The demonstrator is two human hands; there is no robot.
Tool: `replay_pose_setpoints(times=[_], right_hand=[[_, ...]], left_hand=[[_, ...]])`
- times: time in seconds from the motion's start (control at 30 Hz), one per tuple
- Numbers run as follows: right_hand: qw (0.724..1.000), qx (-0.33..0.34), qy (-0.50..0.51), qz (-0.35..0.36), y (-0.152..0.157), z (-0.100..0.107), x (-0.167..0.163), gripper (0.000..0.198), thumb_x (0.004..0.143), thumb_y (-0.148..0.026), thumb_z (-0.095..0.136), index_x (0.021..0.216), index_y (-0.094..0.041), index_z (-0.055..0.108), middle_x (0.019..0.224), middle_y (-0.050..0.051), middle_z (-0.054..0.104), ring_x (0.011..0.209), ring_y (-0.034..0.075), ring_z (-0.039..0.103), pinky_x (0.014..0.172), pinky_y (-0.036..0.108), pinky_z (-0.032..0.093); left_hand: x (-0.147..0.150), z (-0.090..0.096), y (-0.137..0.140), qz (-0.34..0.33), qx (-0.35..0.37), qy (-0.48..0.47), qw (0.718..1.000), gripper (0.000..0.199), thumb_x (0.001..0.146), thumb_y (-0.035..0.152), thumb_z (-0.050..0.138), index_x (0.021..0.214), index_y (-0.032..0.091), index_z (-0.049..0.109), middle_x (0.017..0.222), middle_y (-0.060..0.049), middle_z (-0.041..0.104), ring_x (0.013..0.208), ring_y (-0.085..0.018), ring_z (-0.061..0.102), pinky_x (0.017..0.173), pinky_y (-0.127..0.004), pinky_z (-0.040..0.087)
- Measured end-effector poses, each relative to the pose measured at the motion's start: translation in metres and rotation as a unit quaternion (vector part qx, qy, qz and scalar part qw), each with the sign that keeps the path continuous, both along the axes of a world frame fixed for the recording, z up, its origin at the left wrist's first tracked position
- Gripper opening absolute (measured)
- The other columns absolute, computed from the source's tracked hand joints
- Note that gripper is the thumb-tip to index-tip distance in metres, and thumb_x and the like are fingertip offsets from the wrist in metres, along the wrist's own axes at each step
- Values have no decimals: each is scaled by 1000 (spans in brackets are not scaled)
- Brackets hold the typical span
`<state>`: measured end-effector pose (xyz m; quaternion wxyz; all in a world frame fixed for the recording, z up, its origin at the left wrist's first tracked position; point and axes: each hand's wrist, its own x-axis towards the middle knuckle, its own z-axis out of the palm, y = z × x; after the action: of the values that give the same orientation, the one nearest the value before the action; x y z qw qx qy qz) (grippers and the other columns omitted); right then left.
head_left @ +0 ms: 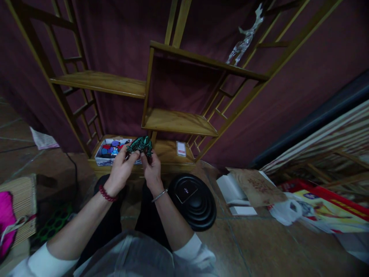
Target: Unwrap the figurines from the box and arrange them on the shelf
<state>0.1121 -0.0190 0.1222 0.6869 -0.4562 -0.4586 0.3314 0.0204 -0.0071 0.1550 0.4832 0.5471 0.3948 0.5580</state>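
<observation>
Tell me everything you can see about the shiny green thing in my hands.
The green thing is dark and glossy, with bright glints over an uneven, lumpy surface, perhaps a figurine. Your left hand and right hand grip it from below, thumbs together, before the wooden shelf. Its material and exact shape are unclear.

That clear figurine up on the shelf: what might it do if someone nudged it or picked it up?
The clear figurine looks tall and slender, so a push might well tip it. Its see-through, glassy look and thin projecting parts suggest it could be fragile. Its shiny surface may feel slippery in the grip.
</observation>
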Motion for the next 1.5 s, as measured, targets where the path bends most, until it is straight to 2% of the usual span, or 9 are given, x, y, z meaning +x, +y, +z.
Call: replay_pose_setpoints(times=[0.13,0.37,0.57,0.83,1.07,1.23,1.37,1.5], right_hand=[[1000,0,-1,-11,-1,-3,3,24,79,-33,53,98,-20,60,99,2,64,92,16,57,82,28,46],[1000,8,-20,-11,-1,5,1,24,79,-32,52,98,-19,60,101,2,62,92,16,56,85,29,45],[999,9,-29,-17,3,5,-4,22,79,-31,52,95,-19,61,101,2,61,92,15,56,85,27,44],[999,0,-37,5,19,8,-10,25,78,-34,53,98,-21,61,100,0,64,93,16,56,86,27,44],[999,-1,-40,33,29,1,-22,27,79,-34,53,103,-23,59,98,-1,64,90,15,57,84,27,47],[1000,-7,-6,11,38,-4,-25,25,78,-36,55,98,-22,61,90,0,65,82,15,58,78,28,47],[1000,-21,-4,-7,43,-1,-26,22,77,-36,55,90,-20,62,82,-1,63,73,13,56,72,25,47],[1000,-21,-14,-2,47,1,-27,18,78,-33,54,86,-20,63,79,-2,63,72,13,55,71,25,47]], left_hand=[[4,0,-1,-3,3,3,1000,38,73,35,58,106,16,57,102,-5,62,95,-19,55,89,-32,39],[2,0,0,-2,-6,-25,1000,38,72,34,59,106,16,57,102,-5,62,96,-19,54,88,-31,39],[-2,-5,7,6,-9,-57,998,33,71,35,61,99,17,60,97,-3,62,93,-17,55,88,-30,39],[-8,-5,26,33,-15,-105,994,33,68,34,64,96,17,61,94,-2,62,90,-16,55,87,-29,40],[-21,1,33,60,-32,-97,993,33,68,36,64,94,17,59,92,-2,61,87,-15,55,82,-27,41],[-26,3,33,24,-11,-77,997,32,69,35,62,96,17,61,97,-2,61,92,-16,54,85,-27,41],[-27,7,30,-20,-30,-69,997,36,70,34,62,101,17,60,103,-4,61,97,-18,54,89,-29,40],[-28,10,30,-22,-28,-42,998,36,71,35,61,103,18,59,105,-4,60,99,-18,53,90,-29,40]])
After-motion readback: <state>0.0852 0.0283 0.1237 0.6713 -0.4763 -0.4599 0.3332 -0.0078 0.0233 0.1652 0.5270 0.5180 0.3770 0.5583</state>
